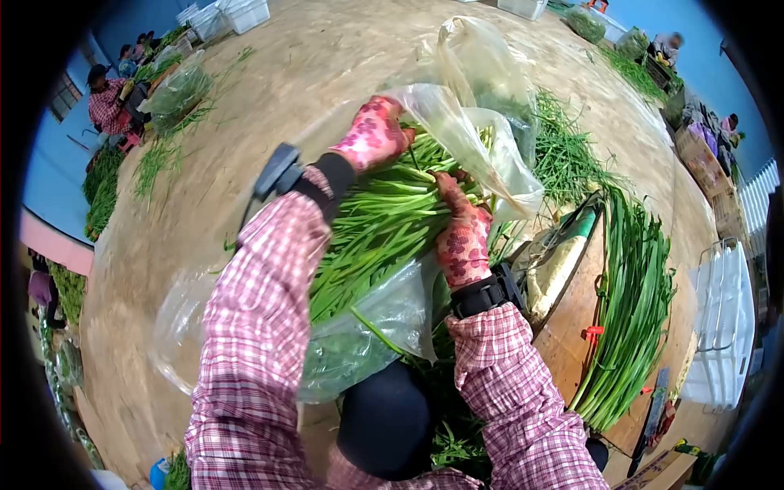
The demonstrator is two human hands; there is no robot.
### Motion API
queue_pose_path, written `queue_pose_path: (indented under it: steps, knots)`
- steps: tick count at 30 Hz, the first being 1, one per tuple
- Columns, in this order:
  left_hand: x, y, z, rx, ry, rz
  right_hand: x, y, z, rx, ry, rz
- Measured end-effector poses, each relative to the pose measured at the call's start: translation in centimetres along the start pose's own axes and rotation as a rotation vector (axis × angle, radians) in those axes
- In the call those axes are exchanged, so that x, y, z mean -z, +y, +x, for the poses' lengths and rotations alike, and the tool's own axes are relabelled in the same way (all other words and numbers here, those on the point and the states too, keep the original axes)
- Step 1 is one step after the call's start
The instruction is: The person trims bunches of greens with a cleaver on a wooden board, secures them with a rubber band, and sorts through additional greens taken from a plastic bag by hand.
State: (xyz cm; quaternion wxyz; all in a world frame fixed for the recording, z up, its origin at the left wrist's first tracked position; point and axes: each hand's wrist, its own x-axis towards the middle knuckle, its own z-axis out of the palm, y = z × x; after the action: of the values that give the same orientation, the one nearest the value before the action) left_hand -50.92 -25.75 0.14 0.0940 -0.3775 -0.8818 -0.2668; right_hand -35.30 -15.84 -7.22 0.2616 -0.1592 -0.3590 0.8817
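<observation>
A large heap of long green stalks (pixel 376 216) lies in front of me inside an opened clear plastic bag (pixel 351 351). My left hand (pixel 374 137), in a pink patterned glove, is closed at the bag's upper edge, over the pale stalk ends. My right hand (pixel 464 233), gloved alike, has its fingers curled around stalk ends at the right side of the heap. The upper part of the bag (pixel 482 139) drapes above and between both hands. To the right, a bundle of broad green leaves (pixel 625 310) rests on a wooden board (pixel 567 335).
Loose green blades (pixel 563 151) lie beyond the bag. A knife-like tool (pixel 651 420) is on the board's right edge, near a white crate (pixel 723 327). Another person (pixel 110 102) sits at the upper left by a filled bag (pixel 178 94); more people sit farther off.
</observation>
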Motion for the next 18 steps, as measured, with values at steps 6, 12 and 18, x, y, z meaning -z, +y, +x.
queue_pose_path:
  steps: [6,12,18]
  knots:
    - [3.2,0.2,-2.6,-0.161,-0.478,-0.265,-0.3,-0.3,-0.2,-0.090,-0.029,0.159]
    - [1.1,-0.5,-1.5,0.144,-0.134,-0.324,-0.3,-0.3,0.4,-0.246,-0.012,0.269]
    - [0.1,0.3,-0.1,-0.241,-0.556,-0.292,-0.1,-0.2,-0.7,-0.029,-0.043,-0.053]
